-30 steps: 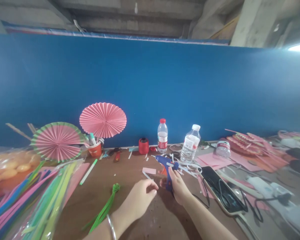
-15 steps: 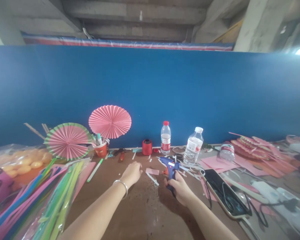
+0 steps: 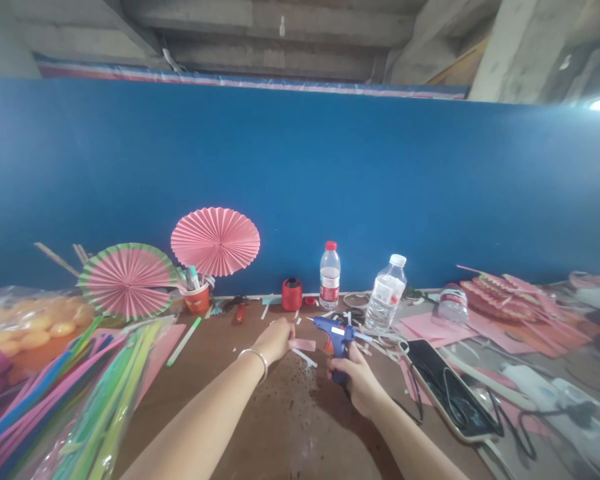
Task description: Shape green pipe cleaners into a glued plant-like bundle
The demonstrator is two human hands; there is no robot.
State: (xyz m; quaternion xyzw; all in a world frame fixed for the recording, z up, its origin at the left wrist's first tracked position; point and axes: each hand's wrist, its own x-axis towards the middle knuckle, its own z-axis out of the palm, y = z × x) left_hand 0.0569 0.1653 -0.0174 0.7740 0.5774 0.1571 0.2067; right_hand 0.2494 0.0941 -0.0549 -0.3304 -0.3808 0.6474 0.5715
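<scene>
My right hand (image 3: 357, 380) is wrapped round the grip of a blue hot glue gun (image 3: 339, 333), whose nozzle points left. A glue stick sticks out of its back. With its fingers closed, my left hand (image 3: 276, 340) grips the left end of a small pink paper strip (image 3: 304, 345); the fingertips are partly hidden. A silver bangle (image 3: 263, 363) circles the left wrist. Just under the pink strip, a white strip (image 3: 307, 358) lies on the brown table (image 3: 300, 427).
A red-capped bottle (image 3: 329, 277), a tilted white-capped bottle (image 3: 387, 293) and a red round container (image 3: 292, 295) stand behind. Pleated pink fans (image 3: 216, 241) and bagged colourful pipe cleaners (image 3: 115, 393) are left. A phone (image 3: 453, 387), cables and pink paper lie right.
My left hand has moved right and taken hold of the pink paper strip, which was lying on the table. The glue gun has shifted slightly left in my right hand.
</scene>
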